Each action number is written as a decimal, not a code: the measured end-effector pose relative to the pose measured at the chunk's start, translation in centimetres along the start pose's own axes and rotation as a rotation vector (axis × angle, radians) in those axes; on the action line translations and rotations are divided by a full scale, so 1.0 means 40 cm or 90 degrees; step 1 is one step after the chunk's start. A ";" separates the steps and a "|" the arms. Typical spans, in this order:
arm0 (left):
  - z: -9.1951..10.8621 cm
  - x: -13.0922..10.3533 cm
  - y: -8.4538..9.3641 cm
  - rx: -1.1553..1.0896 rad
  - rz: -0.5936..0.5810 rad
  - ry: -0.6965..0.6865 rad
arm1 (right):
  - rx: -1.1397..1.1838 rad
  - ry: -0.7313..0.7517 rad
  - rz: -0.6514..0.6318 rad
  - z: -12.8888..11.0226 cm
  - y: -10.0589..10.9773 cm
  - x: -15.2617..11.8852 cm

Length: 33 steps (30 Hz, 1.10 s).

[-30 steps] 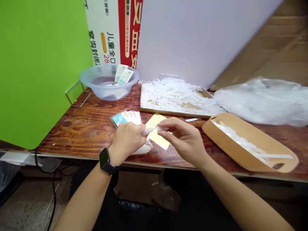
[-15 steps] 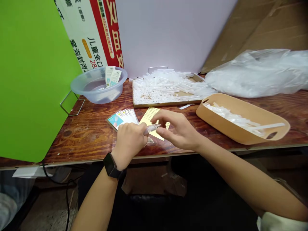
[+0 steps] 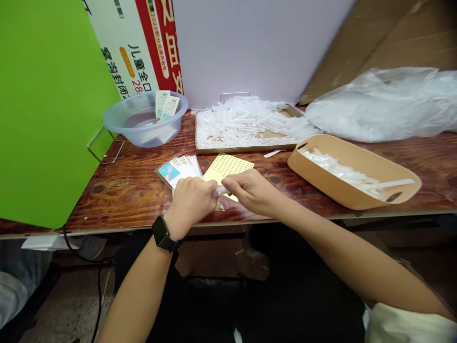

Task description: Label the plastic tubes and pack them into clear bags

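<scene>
Between my fists, a short length of a clear plastic tube-like piece (image 3: 220, 190) shows; its ends are hidden in my fingers. My left hand (image 3: 193, 197), with a black watch at the wrist, is closed around one end. Fingers curled, my right hand (image 3: 252, 190) grips the other end. Below and behind them on the wooden table lies a yellow sheet of small round stickers (image 3: 228, 166). Fanned printed cards (image 3: 182, 169) lie just beyond my left hand. Under the held piece is a small pale scrap (image 3: 220, 206).
A cardboard tray (image 3: 243, 149) heaped with clear tubes and small white pieces stands at the back. To its left is a translucent basin (image 3: 153, 136) with printed packets. On the right are a tan basket (image 3: 357, 200) of white strips and a plastic bag (image 3: 382, 107).
My right hand, earlier with thumb and fingers apart at the piece's tip, has closed over that end. My left hand keeps its hold. The view has shifted slightly.
</scene>
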<state>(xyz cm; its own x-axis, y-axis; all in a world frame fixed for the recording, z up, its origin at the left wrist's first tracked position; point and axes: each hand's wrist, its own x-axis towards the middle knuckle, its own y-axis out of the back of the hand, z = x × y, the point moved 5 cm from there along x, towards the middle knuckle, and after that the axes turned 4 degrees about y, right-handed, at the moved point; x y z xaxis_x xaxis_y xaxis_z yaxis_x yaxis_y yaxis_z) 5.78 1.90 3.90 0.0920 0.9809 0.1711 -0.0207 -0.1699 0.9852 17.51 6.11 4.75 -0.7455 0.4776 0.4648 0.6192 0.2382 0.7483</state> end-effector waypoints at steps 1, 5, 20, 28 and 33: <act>0.000 -0.001 -0.002 -0.004 -0.002 0.004 | 0.001 0.007 0.006 -0.001 0.002 -0.001; 0.000 -0.008 -0.010 -0.089 -0.054 -0.030 | -0.108 0.198 0.006 -0.038 0.003 -0.020; 0.010 -0.003 -0.003 0.035 0.093 -0.048 | 0.316 -0.185 -0.083 0.063 -0.054 -0.030; -0.110 0.032 -0.028 -0.708 0.265 0.257 | -0.061 -0.080 -0.054 0.275 -0.080 -0.002; -0.118 0.033 -0.044 -1.008 0.221 0.320 | -0.003 -0.068 -0.049 0.303 -0.096 -0.011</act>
<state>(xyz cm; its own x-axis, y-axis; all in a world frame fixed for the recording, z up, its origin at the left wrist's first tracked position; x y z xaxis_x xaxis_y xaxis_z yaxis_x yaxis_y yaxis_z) 1.23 3.94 2.37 -0.4257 0.9041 0.0372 -0.9001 -0.4189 -0.1195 18.46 15.26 -4.06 -0.7601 0.5456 0.3529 0.5597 0.2738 0.7821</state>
